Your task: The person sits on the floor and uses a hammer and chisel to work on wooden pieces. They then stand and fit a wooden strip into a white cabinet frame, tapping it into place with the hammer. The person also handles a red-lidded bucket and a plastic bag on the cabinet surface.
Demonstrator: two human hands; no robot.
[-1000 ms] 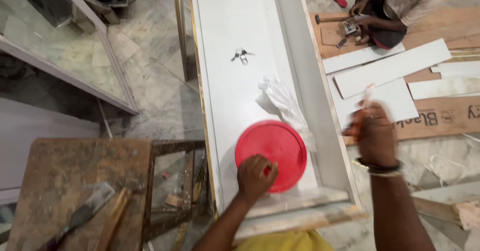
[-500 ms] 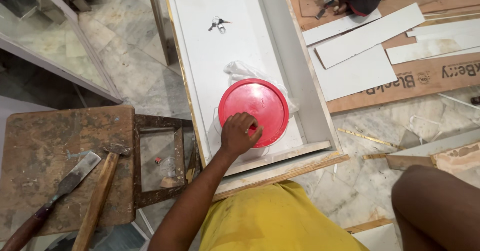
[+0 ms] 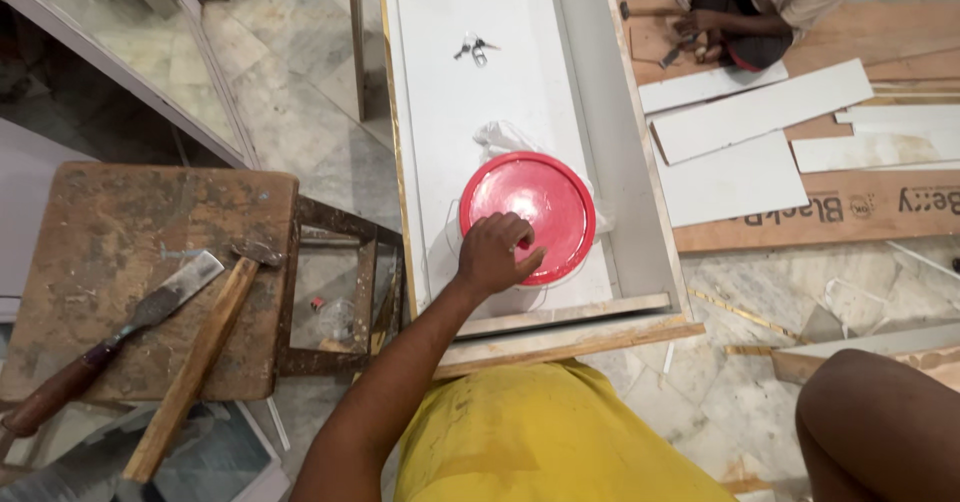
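A round red lid [image 3: 530, 202] lies inside a long white open-topped box [image 3: 450, 92], near the box's near end. My left hand [image 3: 495, 254] rests on the lid's near rim with its fingers curled over the edge. A crumpled clear plastic bag [image 3: 497, 138] pokes out from behind the lid. My right hand is out of view; only a bare limb [image 3: 880, 427] shows at the bottom right. My yellow shirt [image 3: 540, 437] fills the bottom middle.
A worn wooden stool [image 3: 120, 232] on the left bears a chisel [image 3: 120, 332] and a hammer [image 3: 200, 357]. Small metal pieces [image 3: 473, 48] lie farther up the box. White boards [image 3: 760, 112] and a brown sheet [image 3: 850, 207] cover the floor at right, where another person [image 3: 770, 2] squats.
My right hand, raised beside the box a second ago, has dropped out of view. My left hand has stayed on the red lid's near rim, its fingers shifting slightly.
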